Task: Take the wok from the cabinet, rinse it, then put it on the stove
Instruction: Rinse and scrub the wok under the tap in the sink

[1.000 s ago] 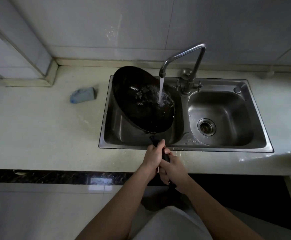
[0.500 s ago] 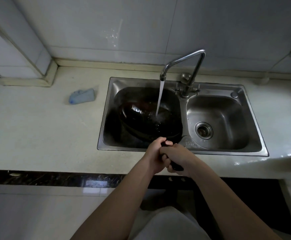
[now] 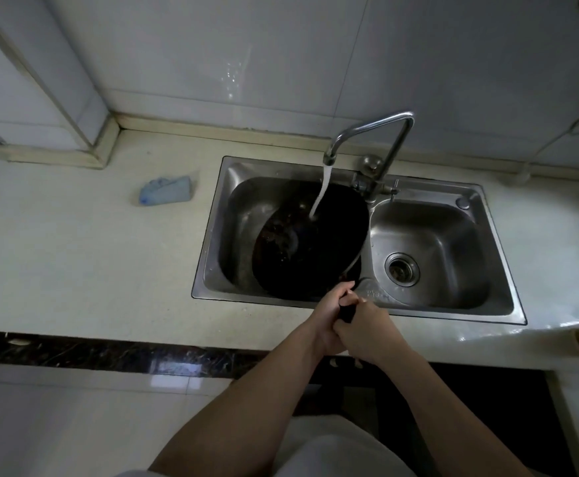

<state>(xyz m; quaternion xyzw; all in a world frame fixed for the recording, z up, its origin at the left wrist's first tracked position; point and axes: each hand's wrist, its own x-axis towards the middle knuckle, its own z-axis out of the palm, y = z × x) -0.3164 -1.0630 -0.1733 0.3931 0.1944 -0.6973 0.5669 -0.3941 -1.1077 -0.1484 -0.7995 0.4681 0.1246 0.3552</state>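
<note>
Head view: wok [image 3: 310,242] held tilted under faucet [image 3: 372,132] stream over the left basin, probably for runoff; left hand [image 3: 329,313] and right hand [image 3: 363,327] clamped around its handle.

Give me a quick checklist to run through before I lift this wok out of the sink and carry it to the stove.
1. Both hands on the handle: ok. The left hand and right hand are wrapped around it at the sink's front edge.
2. Water off: not ok. The faucet is running into the wok.
3. Wok drained: cannot tell. It is tilted, but its dark inside hides any leftover water.
4. Grip dry: cannot tell.
5. Lift path clear of the spout: not ok. The spout hangs right over the wok's far rim.
6. Stove free: cannot tell, out of view.
</note>
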